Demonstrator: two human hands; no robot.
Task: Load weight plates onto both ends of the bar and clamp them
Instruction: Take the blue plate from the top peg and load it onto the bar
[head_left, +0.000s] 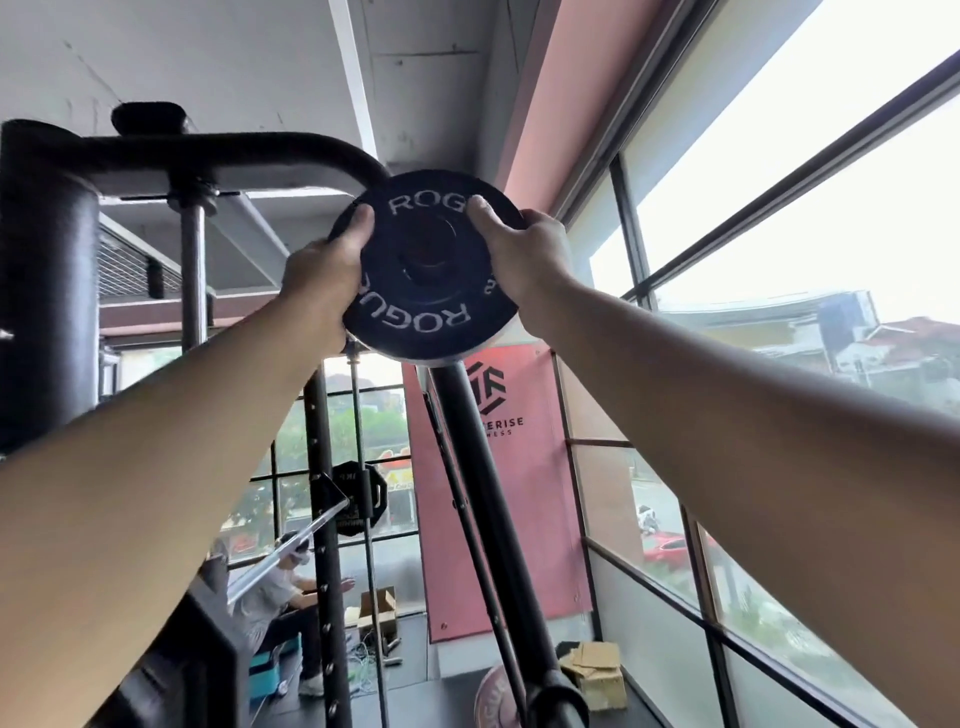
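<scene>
The black weight plate (white ROGUE lettering) is held raised, gripped at its left rim by the left hand and at its right rim by the right hand; each thumb is pressed on the face, fingers curled behind the rim. Directly below the plate a black pole is seen slanting down. Further below, an open cardboard box is seen on the floor, contents unclear.

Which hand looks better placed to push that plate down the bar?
Right, marginally. Both grip the rim of the plate, but the right hand has its thumb well across the face toward the centre, so it could probably press flat. The left hand keeps its thumb nearer the edge.
</scene>
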